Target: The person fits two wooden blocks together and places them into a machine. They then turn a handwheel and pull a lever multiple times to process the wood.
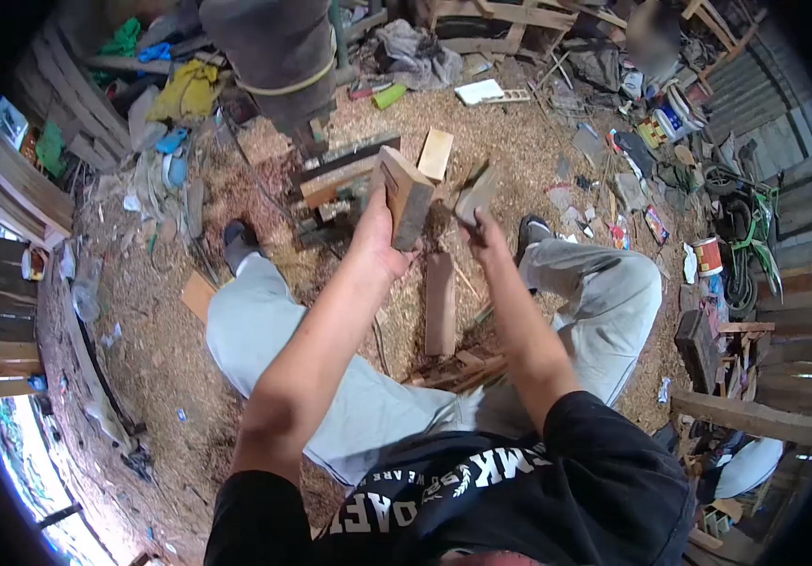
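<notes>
My left hand (pixel 380 238) is closed around a thick wooden block (pixel 408 200), held up and tilted in front of me. My right hand (pixel 488 240) grips a smaller, flat piece of wood (pixel 478 192), with the fingers partly hidden behind it. A narrow gap separates the two pieces. Just beyond my left hand sits a low machine with a wooden edge (pixel 338 179). A pale wood block (pixel 435 154) lies past both hands. Below them, between my legs, a longer brown wood piece (pixel 440 304) rests on the ground.
Shavings cover the ground. A large dark bin-like container (pixel 279 57) stands at the back. Wood offcuts (pixel 463 370) lie close to my lap. Buckets (pixel 675 118), scattered litter and a green bike (pixel 755 231) are on the right. A yellow cloth (pixel 184 90) lies back left.
</notes>
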Motion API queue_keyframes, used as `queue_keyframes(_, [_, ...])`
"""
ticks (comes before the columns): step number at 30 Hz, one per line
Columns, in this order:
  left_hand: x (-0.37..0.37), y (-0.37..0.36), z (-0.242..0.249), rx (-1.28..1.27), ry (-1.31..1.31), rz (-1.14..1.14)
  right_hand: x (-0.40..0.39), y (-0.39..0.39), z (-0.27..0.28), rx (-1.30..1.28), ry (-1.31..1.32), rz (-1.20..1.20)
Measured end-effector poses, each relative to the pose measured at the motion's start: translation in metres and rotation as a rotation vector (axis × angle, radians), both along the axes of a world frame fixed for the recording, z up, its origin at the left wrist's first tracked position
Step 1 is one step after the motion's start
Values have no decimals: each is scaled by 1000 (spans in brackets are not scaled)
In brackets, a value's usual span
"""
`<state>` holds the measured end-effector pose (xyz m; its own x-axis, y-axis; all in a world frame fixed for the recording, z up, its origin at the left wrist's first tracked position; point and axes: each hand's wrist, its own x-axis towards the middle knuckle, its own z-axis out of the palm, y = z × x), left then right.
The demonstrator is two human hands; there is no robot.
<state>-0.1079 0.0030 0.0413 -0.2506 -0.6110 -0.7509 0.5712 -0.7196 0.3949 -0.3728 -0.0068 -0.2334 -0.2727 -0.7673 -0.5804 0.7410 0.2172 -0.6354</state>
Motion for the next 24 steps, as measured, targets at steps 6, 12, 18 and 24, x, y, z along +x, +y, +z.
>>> queue_keyframes(6, [-7,-9,-4,-91,116,-49,-60,-93,224,-438,-132,-156])
queue_keyframes(12, [-11,-15,-1,-66,110,-44,-44,-47,346,-765,-363,14])
queue_keyframes(18, [-13,-21,-2,-58,39,-31,-36,-66,342,-798,-356,176])
queue_keyframes(24, [-10,-33,-6,-214,64,-10,-6,-62,367,-816,150,202])
